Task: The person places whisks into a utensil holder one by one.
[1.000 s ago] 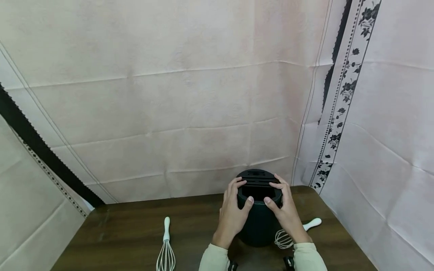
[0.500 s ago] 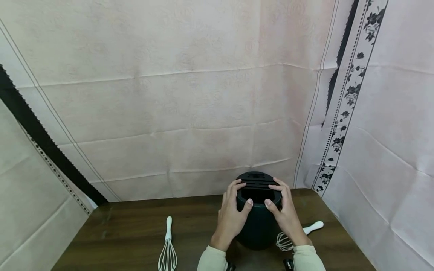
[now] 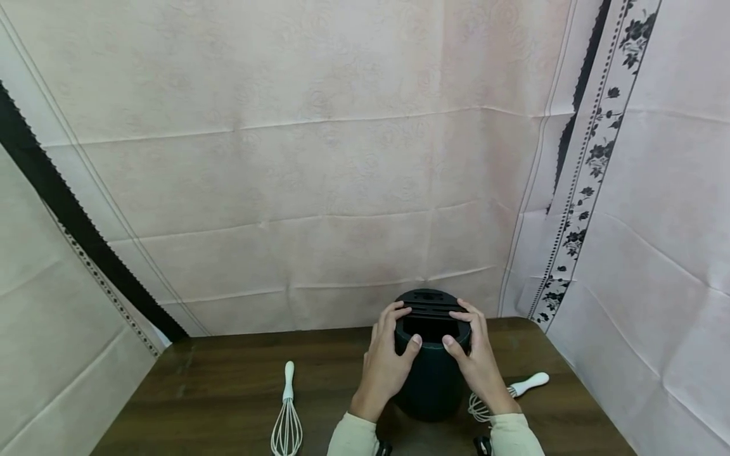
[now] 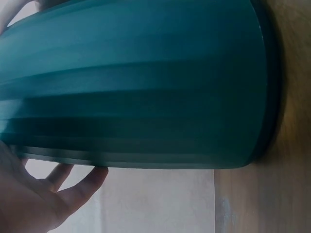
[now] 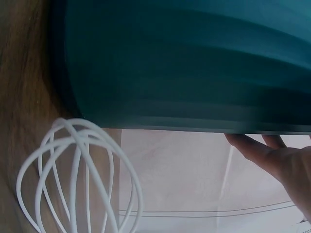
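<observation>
A dark teal utensil holder (image 3: 431, 386) with a black slotted top (image 3: 428, 304) stands upright on the table, right of the middle in the head view. My left hand (image 3: 388, 364) holds its left side near the rim, thumb at the front edge. Opposite it, my right hand (image 3: 480, 361) grips the right side the same way. Both wrist views show the ribbed holder wall (image 4: 146, 107) close up, with its base at the wooden surface. Beside my right forearm lies a white whisk (image 3: 531, 383), partly hidden by that wrist; its wire loops (image 5: 80, 165) fill a corner of the right wrist view.
Another white whisk (image 3: 288, 411) lies on the left of the dark wooden table (image 3: 217, 392), handle pointing away. Pale cloth (image 3: 342, 190) hangs behind the table and along both sides, close to the table's far edge.
The head view has shifted slightly, moving the whole scene a little in frame. Both hands keep the same hold on the utensil holder, and the whisks stay put.
</observation>
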### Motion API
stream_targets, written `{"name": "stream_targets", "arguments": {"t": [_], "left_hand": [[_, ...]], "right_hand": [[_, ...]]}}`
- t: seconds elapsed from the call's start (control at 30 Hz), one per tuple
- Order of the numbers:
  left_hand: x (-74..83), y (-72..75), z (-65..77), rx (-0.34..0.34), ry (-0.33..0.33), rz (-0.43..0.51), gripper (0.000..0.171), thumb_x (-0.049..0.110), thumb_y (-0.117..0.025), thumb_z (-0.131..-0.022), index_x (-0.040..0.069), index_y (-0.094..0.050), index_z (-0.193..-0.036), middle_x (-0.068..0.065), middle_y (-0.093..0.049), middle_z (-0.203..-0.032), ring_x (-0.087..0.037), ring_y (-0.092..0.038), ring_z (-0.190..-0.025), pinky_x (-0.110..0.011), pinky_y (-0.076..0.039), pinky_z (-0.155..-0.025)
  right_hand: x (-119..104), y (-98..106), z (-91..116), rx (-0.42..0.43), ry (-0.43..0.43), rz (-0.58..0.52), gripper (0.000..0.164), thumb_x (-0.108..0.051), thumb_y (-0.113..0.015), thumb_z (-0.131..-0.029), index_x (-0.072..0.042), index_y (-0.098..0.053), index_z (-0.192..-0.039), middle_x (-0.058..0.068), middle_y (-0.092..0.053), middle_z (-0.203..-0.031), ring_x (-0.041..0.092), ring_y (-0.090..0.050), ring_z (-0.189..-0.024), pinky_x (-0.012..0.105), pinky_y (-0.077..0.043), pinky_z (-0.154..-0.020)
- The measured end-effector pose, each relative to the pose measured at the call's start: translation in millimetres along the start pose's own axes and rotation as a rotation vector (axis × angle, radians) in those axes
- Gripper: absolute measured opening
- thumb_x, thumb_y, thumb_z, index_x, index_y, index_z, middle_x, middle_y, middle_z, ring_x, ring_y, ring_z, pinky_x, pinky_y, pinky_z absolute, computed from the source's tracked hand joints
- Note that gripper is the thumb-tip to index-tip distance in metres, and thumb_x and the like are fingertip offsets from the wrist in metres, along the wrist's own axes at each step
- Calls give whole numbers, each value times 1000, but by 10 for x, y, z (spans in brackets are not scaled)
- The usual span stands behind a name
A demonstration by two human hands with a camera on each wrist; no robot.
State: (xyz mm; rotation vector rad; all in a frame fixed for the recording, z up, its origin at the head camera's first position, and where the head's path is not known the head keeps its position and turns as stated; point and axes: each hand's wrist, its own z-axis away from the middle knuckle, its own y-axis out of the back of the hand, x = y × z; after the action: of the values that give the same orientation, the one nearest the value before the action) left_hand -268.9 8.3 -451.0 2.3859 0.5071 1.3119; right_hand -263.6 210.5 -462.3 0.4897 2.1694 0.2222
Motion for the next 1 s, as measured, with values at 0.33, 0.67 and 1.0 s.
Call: {"name": "stream_targets", "arguments": {"t": [0.33, 0.67, 1.0], "left_hand": [[-13, 24, 13, -1, 12, -15, 52, 52, -54, -107, 40, -43, -156, 18, -30, -168, -21, -37, -150, -78, -40, -97], [-44, 77, 9, 7, 15, -21, 51, 51, -55, -107, 41, -43, -156, 18, -30, -168, -21, -36, -151, -79, -39, -98], [-83, 127, 22, 5, 30, -26, 51, 50, -55, -107, 42, -42, -156, 20, -29, -167, -21, -37, -150, -80, -39, -98]], "right_hand": [[1, -33, -15, -9, -38, -30, 45, -21, -64, -102, -10, -50, -143, 13, -25, -168, 46, -20, -154, 82, -16, -113], [-41, -86, -35, -12, -40, -43, 46, -21, -65, -101, -10, -50, -143, 13, -26, -168, 46, -22, -154, 81, -16, -115], [-47, -135, -20, -29, -28, -60, 49, -20, -67, -101, -13, -50, -145, 9, -26, -168, 42, -23, -154, 77, -20, -117]]}}
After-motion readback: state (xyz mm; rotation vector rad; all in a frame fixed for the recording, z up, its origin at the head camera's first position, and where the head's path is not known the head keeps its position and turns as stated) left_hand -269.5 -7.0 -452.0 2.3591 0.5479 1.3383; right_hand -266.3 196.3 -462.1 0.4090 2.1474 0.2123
